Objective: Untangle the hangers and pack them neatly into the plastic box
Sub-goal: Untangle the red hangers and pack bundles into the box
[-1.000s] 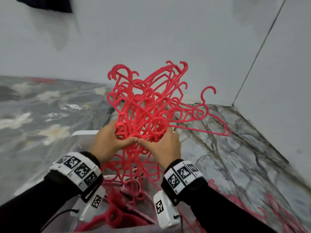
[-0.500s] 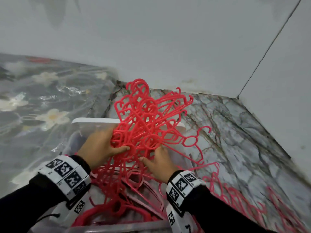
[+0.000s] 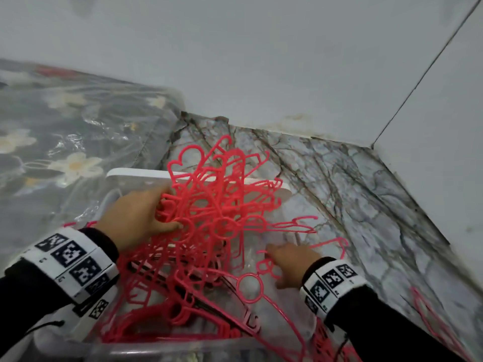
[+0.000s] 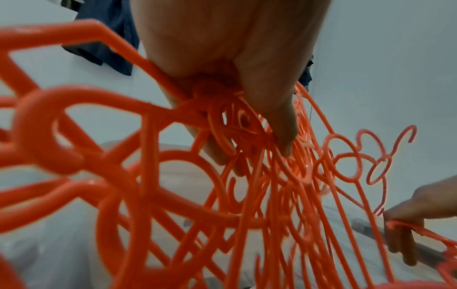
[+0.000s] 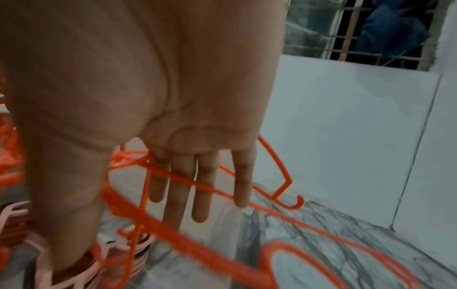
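**Tangled hangers held over the plastic box**

Nearest to us, the clear plastic box (image 3: 146,347) sits on the marble-patterned floor (image 3: 386,205), its front rim crossing the bottom of the head view. Inside it we see hangers already lying flat (image 3: 167,320), some red and some pale pink. Just above the box, our right hand (image 3: 288,261) reaches down with its fingers (image 5: 202,195) straight and slightly spread; a thin red hanger (image 5: 284,176) crosses them, and the hand touches it rather than gripping it. To the left and a little farther off, our left hand (image 3: 136,218) grips the tangled bunch of hangers (image 3: 222,199), thumb (image 4: 279,121) and fingers curled round several bars at once. The bunch stands tilted over the box's far half, its hooks and heart-shaped loops pointing up and away. Behind it lies the box's white far rim (image 3: 136,173). A few loose hangers (image 3: 433,317) lie on the floor at right. Beyond, a floral bedspread under clear plastic (image 3: 65,131) lies at left, and pale walls (image 3: 261,61) meet in a corner.
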Motion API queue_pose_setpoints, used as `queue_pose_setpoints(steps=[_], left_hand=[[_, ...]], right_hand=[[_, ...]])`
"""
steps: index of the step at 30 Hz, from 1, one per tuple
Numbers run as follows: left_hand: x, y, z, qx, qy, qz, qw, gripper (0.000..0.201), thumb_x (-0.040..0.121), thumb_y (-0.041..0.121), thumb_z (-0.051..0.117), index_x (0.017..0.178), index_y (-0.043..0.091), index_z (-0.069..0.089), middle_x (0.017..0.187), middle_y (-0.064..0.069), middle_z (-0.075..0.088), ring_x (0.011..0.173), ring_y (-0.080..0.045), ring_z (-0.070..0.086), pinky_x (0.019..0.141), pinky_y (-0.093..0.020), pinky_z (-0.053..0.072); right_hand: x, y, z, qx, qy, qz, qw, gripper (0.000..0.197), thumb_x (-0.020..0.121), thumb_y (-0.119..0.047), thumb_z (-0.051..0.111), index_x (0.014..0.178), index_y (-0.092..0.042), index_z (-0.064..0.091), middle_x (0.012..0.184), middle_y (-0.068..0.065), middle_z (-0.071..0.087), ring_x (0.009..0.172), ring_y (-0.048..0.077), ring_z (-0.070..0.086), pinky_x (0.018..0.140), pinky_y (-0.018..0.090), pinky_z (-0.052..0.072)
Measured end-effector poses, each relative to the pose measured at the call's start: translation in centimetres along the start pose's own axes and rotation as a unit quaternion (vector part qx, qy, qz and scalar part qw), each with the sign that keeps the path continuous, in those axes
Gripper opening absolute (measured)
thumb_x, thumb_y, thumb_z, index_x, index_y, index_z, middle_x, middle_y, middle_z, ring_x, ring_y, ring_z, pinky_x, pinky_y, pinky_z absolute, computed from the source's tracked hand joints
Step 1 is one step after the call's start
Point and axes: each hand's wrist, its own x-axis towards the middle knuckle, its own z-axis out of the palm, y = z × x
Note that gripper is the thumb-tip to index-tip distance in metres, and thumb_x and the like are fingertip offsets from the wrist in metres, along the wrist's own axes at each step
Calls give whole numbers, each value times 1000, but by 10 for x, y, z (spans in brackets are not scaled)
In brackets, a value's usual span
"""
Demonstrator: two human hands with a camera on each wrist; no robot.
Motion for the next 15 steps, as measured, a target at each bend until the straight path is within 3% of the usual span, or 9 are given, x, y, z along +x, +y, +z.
queue_pose_setpoints(steps=[3, 5, 8, 10, 12, 15], left_hand=[[0, 0, 0, 49, -46, 3, 998, 58, 67, 55, 76, 118, 34, 57, 94, 14, 70, 83, -4, 66, 77, -29, 52], [-2, -1, 4, 94, -74, -4, 993, 57, 68, 62, 71, 116, 35, 57, 98, 16, 70, 88, -4, 66, 80, -28, 51], [-3, -4, 14, 136, -102, -29, 985, 64, 66, 69, 66, 118, 34, 53, 104, 13, 69, 99, -11, 65, 83, -31, 50], [-3, -6, 19, 161, -127, -53, 977, 66, 66, 71, 65, 115, 29, 51, 107, 6, 68, 102, -18, 63, 83, -33, 50], [-2, -8, 21, 164, -150, -75, 972, 64, 68, 68, 67, 110, 24, 50, 106, 3, 67, 102, -20, 63, 85, -35, 50], [1, -8, 22, 165, -163, -83, 969, 69, 69, 66, 68, 114, 19, 44, 108, 2, 67, 104, -21, 62, 87, -37, 49]], right_hand=[[1, -1, 5, 48, 70, -26, 996, 51, 80, -38, 70, 120, -21, 43, 118, 3, 59, 109, 23, 57, 80, 31, 44], [0, -3, 1, 95, 101, -56, 989, 47, 75, -42, 73, 109, -25, 46, 108, -2, 61, 100, 20, 57, 72, 26, 35], [2, -11, -3, 118, 125, -90, 981, 44, 68, -43, 79, 92, -28, 46, 89, -10, 56, 92, 19, 58, 67, 24, 32], [4, -15, -5, 136, 117, -93, 979, 43, 66, -39, 82, 83, -29, 44, 86, -10, 54, 89, 19, 58, 67, 24, 33], [6, -15, -9, 163, 107, -98, 976, 45, 64, -34, 85, 86, -28, 46, 87, -10, 51, 82, 13, 53, 68, 22, 35], [8, -14, -15, 182, 102, -112, 972, 48, 63, -27, 86, 85, -24, 43, 78, -14, 46, 70, 5, 45, 57, 12, 32]])
